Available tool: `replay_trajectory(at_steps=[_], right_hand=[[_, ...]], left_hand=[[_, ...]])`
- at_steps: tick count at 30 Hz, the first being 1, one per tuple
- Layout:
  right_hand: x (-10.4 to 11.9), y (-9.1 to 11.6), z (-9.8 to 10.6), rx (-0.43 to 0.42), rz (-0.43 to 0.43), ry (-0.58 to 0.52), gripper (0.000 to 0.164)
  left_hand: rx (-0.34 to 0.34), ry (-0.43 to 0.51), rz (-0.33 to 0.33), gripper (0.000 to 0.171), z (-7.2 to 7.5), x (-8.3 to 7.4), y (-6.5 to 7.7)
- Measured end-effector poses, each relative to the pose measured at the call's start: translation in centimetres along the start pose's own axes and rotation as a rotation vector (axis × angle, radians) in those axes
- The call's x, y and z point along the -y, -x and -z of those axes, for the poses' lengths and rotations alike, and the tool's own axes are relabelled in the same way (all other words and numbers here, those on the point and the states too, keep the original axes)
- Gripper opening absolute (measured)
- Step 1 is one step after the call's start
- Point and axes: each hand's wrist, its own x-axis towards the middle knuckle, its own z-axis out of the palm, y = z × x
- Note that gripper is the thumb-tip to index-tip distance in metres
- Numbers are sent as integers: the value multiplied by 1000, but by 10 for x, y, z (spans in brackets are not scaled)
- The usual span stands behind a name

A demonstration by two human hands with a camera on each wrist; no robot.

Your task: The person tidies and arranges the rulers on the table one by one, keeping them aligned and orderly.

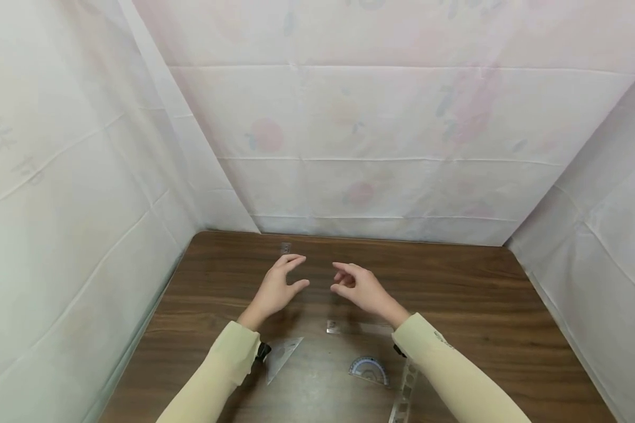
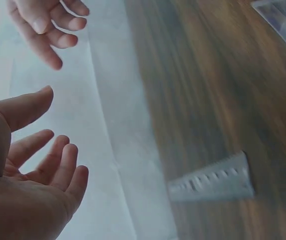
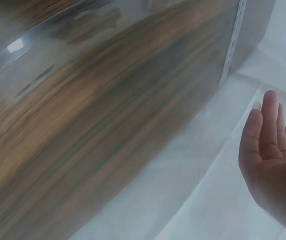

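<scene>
Over the table, my left hand [image 1: 275, 289] and my right hand [image 1: 366, 289] face each other with a gap between them. Both are held in the air with loosely bent fingers and nothing in them. Just beyond the left hand, near the far table edge, lies a clear ruler [image 1: 286, 248]; the left wrist view shows a row of cut-outs along this ruler [image 2: 215, 180]. Another transparent ruler [image 1: 357, 328] lies below the right hand, partly covered by the forearm. Close to the left cuff is a clear set square [image 1: 283, 355].
A clear protractor [image 1: 369, 371] lies toward the near side, beside a stencil ruler [image 1: 404, 390] running under the right sleeve. Pale printed curtains [image 1: 360, 129] enclose the brown wooden table [image 1: 471, 294] at the back and both sides.
</scene>
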Motion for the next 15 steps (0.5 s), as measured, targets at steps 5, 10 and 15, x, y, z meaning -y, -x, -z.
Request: replay_trajectory(at_steps=[5, 10, 15], right_hand=[[-9, 13, 13, -25, -9, -3, 58], [-18, 26, 24, -52, -25, -7, 56], [-29, 42, 37, -73, -42, 14, 55]], left_hand=[[16, 9, -41, 59, -4, -14, 1], [27, 4, -102, 58, -12, -27, 5], [59, 9, -145, 58, -23, -39, 11]])
